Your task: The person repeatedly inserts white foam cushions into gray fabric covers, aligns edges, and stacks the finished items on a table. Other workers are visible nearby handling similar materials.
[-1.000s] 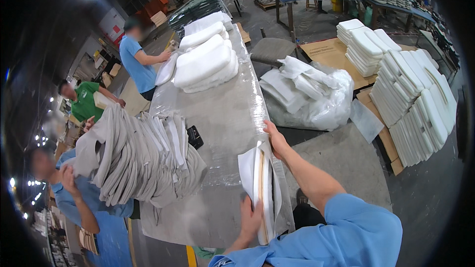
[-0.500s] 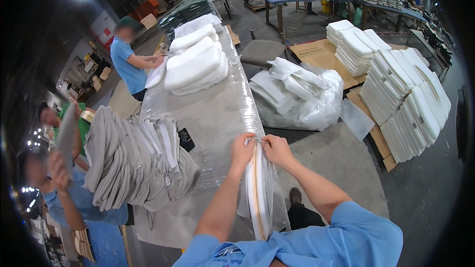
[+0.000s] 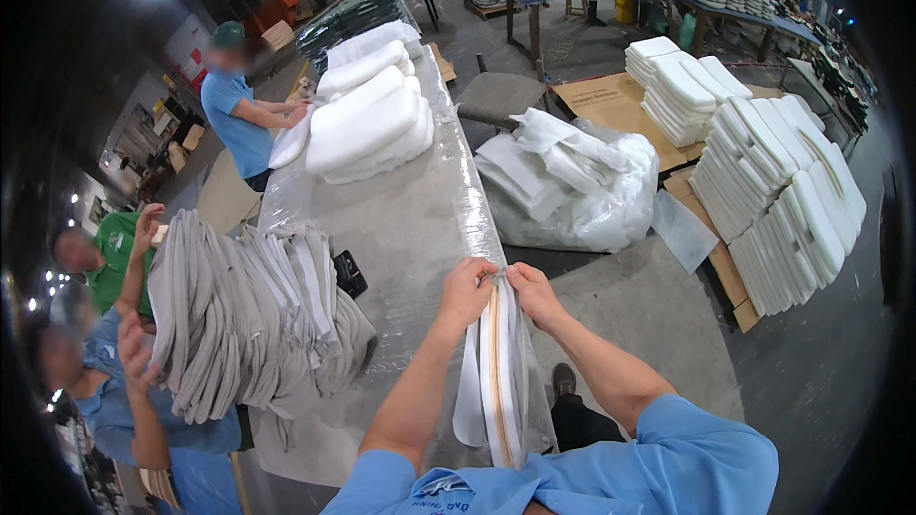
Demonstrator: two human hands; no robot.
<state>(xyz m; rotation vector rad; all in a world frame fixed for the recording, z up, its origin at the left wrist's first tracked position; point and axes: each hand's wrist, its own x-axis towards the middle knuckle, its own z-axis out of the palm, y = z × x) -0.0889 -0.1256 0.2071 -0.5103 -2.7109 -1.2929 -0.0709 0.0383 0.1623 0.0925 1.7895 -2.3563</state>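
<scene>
In front of me, a long grey and white cushion cover (image 3: pixel 510 381) stands on edge at the table's right side. A tan strip that looks like a zipper runs along its upward-facing edge between white bands. My left hand (image 3: pixel 468 288) pinches the cover's far end. Close beside it, my right hand (image 3: pixel 534 290) pinches the same end, fingertips nearly touching the left's. What exactly lies between the fingertips is too small to make out. A pale flap hangs out on the cover's left side, below my left forearm.
The plastic-covered table (image 3: pixel 410 219) carries a heap of grey covers (image 3: pixel 248 324), a black object (image 3: pixel 350 272) and white foam pads (image 3: pixel 367 133). Right of it lie a bag of white sheets (image 3: pixel 572 181) and stacked white pads (image 3: pixel 773 200). Several people work along the left side.
The cover's left side has spread outward into a flap, while both hands keep their pinch at the far end. On the left, a co-worker's raised grey piece is no longer visible.
</scene>
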